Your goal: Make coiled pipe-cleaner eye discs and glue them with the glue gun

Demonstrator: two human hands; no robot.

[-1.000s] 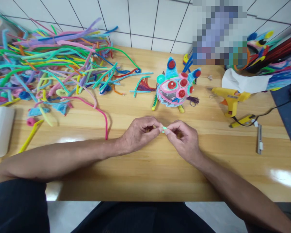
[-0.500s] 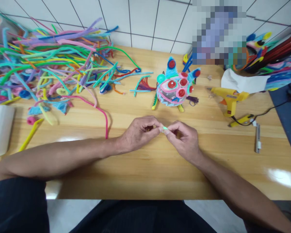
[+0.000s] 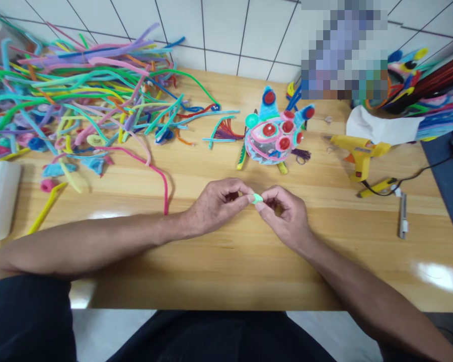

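Note:
A small light green piece [image 3: 257,199] is pinched between my two hands above the wooden table [image 3: 226,271]. My left hand [image 3: 221,205] grips its left end with thumb and forefinger. On the other side, my right hand [image 3: 287,216] holds the right end the same way. Just beyond my hands stands a colourful fuzzy figure [image 3: 266,143] with red round spots, blue pointed ears and a pink rim. A green round piece [image 3: 251,120] is on its left side.
Many coloured pipe cleaners [image 3: 98,85] pile up at the back left. A white container [image 3: 0,201] stands at the left edge. To the right lie a yellow glue gun [image 3: 360,153], a yellow cutter [image 3: 377,187] and a grey cutter [image 3: 402,216].
More of the light green piece shows between my fingertips. My hands have hardly moved, and the view has shifted slightly.

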